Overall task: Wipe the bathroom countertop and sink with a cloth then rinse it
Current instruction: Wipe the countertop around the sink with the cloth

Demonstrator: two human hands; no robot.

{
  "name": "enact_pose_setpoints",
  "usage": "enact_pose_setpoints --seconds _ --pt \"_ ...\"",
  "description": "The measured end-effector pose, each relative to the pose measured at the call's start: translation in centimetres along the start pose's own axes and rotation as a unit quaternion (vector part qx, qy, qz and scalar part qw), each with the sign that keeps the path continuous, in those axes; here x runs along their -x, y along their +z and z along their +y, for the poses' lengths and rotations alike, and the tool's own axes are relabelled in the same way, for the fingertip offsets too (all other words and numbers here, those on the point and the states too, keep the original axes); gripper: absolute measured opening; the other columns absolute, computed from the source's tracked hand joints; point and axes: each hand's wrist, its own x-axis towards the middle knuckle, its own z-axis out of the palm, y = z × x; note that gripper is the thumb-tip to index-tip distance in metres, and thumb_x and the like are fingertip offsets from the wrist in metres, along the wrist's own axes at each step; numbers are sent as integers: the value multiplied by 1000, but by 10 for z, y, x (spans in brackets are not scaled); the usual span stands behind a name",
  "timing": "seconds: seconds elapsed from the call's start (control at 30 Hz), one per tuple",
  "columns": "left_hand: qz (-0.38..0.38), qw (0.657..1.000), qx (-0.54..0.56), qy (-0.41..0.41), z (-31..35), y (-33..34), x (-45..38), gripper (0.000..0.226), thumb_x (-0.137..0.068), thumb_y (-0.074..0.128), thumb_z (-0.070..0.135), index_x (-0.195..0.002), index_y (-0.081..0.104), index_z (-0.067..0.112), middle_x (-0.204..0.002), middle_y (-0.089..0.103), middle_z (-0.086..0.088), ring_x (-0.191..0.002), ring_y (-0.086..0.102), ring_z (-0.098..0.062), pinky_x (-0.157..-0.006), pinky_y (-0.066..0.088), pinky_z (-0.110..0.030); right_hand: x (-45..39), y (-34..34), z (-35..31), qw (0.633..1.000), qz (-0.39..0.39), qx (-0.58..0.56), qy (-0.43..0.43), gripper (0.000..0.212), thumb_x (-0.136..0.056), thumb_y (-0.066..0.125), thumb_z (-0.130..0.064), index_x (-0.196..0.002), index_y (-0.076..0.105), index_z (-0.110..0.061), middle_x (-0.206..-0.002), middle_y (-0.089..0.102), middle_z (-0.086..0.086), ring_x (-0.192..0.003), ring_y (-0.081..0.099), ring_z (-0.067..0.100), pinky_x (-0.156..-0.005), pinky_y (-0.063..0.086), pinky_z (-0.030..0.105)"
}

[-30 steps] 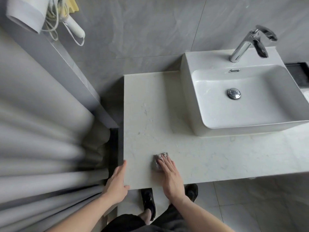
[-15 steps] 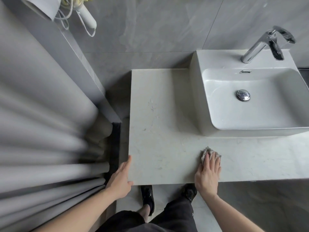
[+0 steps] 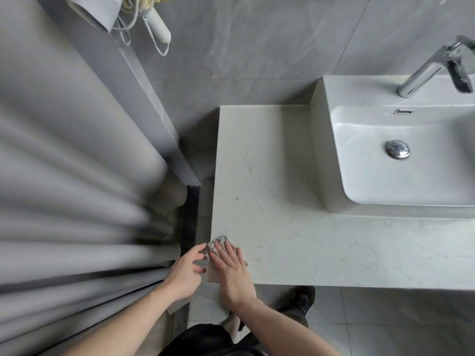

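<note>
A small grey cloth point(image 3: 214, 243) lies at the front left corner of the pale marble countertop point(image 3: 270, 196). My right hand point(image 3: 231, 268) presses flat on the cloth with straight fingers, covering most of it. My left hand point(image 3: 186, 271) rests at the counter's left edge, just beside the cloth, fingers loosely bent and its fingertips close to the cloth. The white rectangular sink point(image 3: 401, 160) stands on the right part of the counter, with a chrome drain plug point(image 3: 397, 149) and a chrome faucet point(image 3: 434, 70) behind it.
A grey curtain point(image 3: 72, 188) hangs along the left, close to the counter's edge. A white hair dryer point(image 3: 154, 24) with its cord hangs on the grey tiled wall above. My dark shoes point(image 3: 298, 301) stand on the tiled floor below the counter's front edge.
My right hand has slid the cloth from the counter's front middle, below the sink, leftward to the front left corner. My left hand stays at the left edge. The view has shifted left.
</note>
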Motion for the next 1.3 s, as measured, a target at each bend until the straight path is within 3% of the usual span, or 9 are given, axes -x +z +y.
enact_pose_setpoints --seconds 0.27,0.33,0.5,0.6,0.77,0.93,1.07,1.2,1.3 --pt "-13 1000 -12 -17 28 7 -4 76 -90 62 20 -156 26 33 -150 47 5 -86 68 -4 -75 49 -20 48 -94 98 957 230 -94 152 71 -90 34 9 -153 48 -20 -164 37 -8 -156 23 11 -127 24 40" --pt "-22 999 -34 -11 34 8 -6 80 -90 62 22 -158 21 30 -149 49 3 -81 70 -9 -76 53 -24 68 -121 140 940 257 -52 218 72 -89 33 10 -154 46 -18 -165 36 -6 -157 22 16 -127 24 46" --pt "-20 996 -90 -15 29 13 -11 89 -90 63 20 -160 10 28 -152 47 -1 -131 53 -22 -107 47 -38 95 -151 208 895 204 24 396 60 -104 35 -8 -162 26 -17 -173 11 2 -160 1 26 -127 10 56" --pt "-9 994 -109 -22 22 17 -12 86 -92 63 21 -160 12 27 -151 48 -2 -139 45 -22 -113 41 -40 85 -136 192 883 186 33 430 66 -104 36 -21 -165 10 -21 -173 -2 1 -159 -9 24 -128 0 53" --pt "1 995 -97 -27 21 18 -13 83 -91 67 19 -159 21 27 -148 52 -2 -129 55 -22 -107 43 -33 45 -83 118 934 174 39 309 71 -103 40 -26 -165 5 -26 -173 -8 -1 -157 -20 22 -128 -9 49" --pt "-6 995 -80 -52 17 13 -12 93 -82 75 20 -157 24 36 -142 57 -1 -122 59 -20 -105 47 -33 13 -34 36 982 99 22 161 90 -88 40 -1 -164 1 -29 -172 -12 -5 -155 -27 17 -129 -5 50" --pt "-8 995 -84 -49 11 11 -13 93 -75 73 18 -155 30 38 -131 64 8 -117 60 -16 -97 49 -26 -1 -12 6 999 27 14 45 81 -94 40 -3 -164 10 -30 -171 -7 -11 -155 -24 12 -129 -7 43" --pt "-32 995 -84 -33 8 7 -15 102 -70 73 27 -156 20 39 -141 57 8 -103 68 -15 -96 54 -33 1 -24 26 1000 4 -15 18 82 -86 37 4 -161 28 -28 -170 14 -12 -158 -5 5 -130 5 37" --pt "-32 997 -65 -24 19 5 -17 107 -76 72 29 -159 5 36 -157 39 2 -97 69 -10 -90 53 -29 13 -58 59 992 97 -46 72 83 -83 34 10 -158 38 -25 -168 26 -10 -158 8 6 -130 14 36"
